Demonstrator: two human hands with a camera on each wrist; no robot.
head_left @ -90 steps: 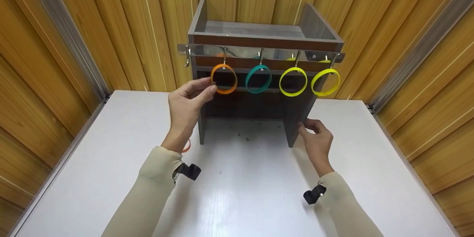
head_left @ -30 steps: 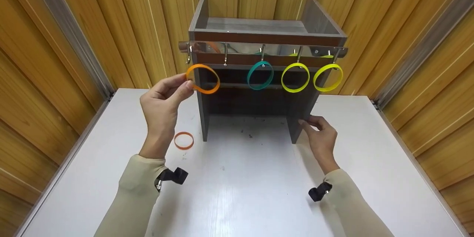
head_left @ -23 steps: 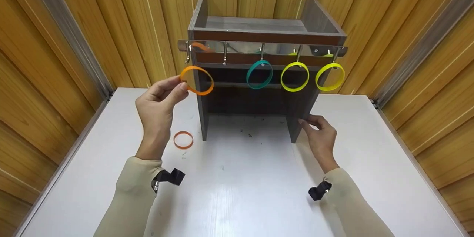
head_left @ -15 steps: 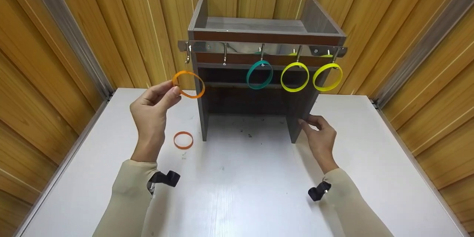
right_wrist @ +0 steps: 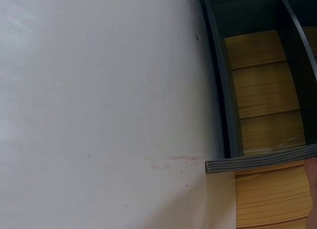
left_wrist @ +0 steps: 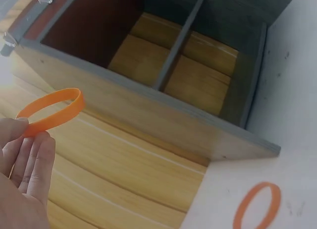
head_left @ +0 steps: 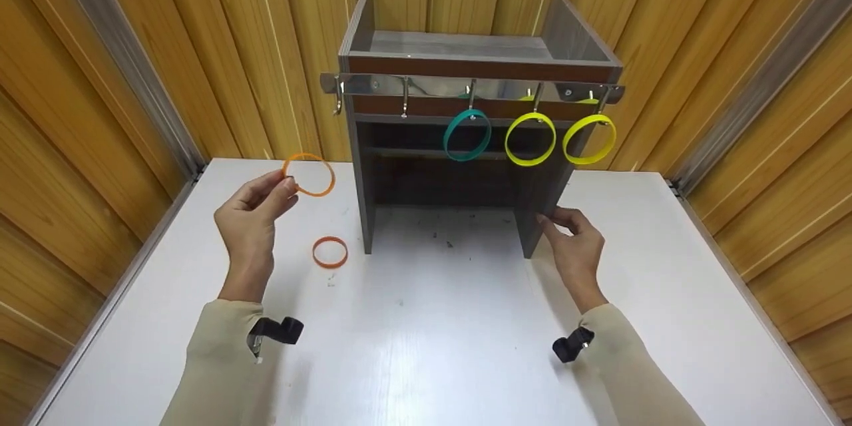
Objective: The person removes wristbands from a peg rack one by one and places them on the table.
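Note:
My left hand [head_left: 247,223] pinches an orange wristband [head_left: 333,176] between thumb and fingers, above the table left of the grey shelf unit [head_left: 459,45]. In the left wrist view the held orange wristband [left_wrist: 59,121] sticks out past the fingertips. A second, darker orange wristband [head_left: 330,266] lies on the table below. With thumb and fingers, my right hand [head_left: 578,247] grips the front edge of the shelf's right side panel [head_left: 529,239]; the right wrist view catches only a sliver of that hand [right_wrist: 311,189] by the panel.
A metal hook rail [head_left: 439,85] crosses the shelf's front. A teal wristband [head_left: 447,140] and two yellow wristbands [head_left: 508,146] hang from its hooks; the two left hooks are bare. The white table [head_left: 426,346] is enclosed by wood-patterned walls [head_left: 266,46].
The orange wristband has come off the second hook from the left. My left hand has carried it left and down, away from the rail. My right hand has stayed at the side panel.

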